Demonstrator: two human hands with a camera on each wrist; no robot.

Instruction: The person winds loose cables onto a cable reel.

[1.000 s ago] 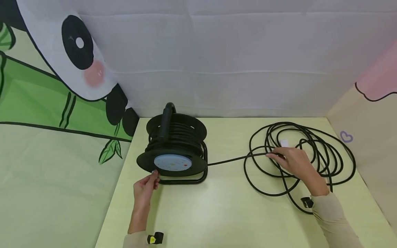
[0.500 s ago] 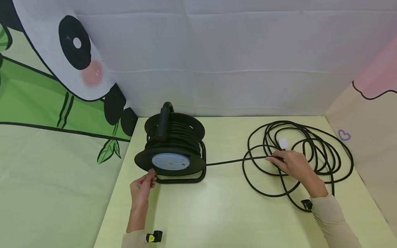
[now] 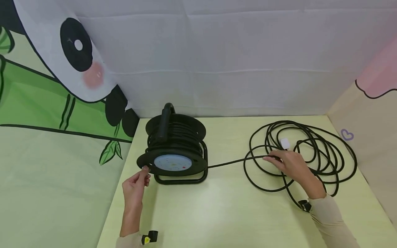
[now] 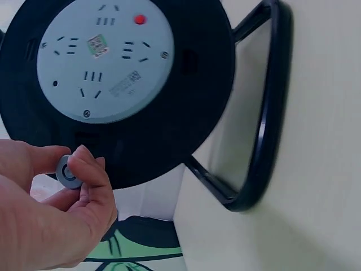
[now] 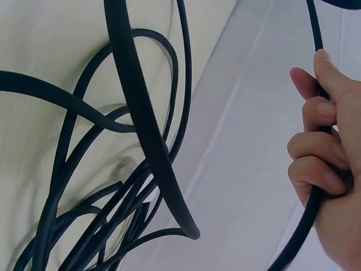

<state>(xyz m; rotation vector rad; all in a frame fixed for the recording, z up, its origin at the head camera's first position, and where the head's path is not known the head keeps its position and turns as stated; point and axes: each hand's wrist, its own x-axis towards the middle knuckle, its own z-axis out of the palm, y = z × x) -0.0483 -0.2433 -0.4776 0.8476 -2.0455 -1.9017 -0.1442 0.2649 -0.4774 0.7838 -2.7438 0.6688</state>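
While the cable reel [image 3: 199,163] is standing on the tabletop [image 3: 223,213] with its socket panel [image 3: 173,162] facing the person, I am watching both hands through the head and wrist views. At the left edge of the reel's front flange, the left hand [image 3: 135,187] is pinching a small grey knob [image 4: 69,171] between thumb and fingers. I am taking this knob for the drum's crank, and I am judging that such a light hold is suiting a part that needs to swivel. Beneath the reel, the tubular frame [image 3: 186,181] is resting on the tabletop, probably steadying the drum against sideways force.

Well to the right of the reel, the right hand [image 3: 293,168] is gripping the black cable [image 3: 229,163], its fingers curling around it. Because the run is lying nearly straight between reel and grip, I am guessing that this hold is serving to tension it and separate it from the slack.

So the reel is sitting between the hands, close beside the left one, and the cable is leading from the reel's lower right side into the right one. Farther right of the reel, loose loops [image 5: 141,113] are overlapping around a white plug [image 3: 284,143]; the right forearm is hiding some of them.
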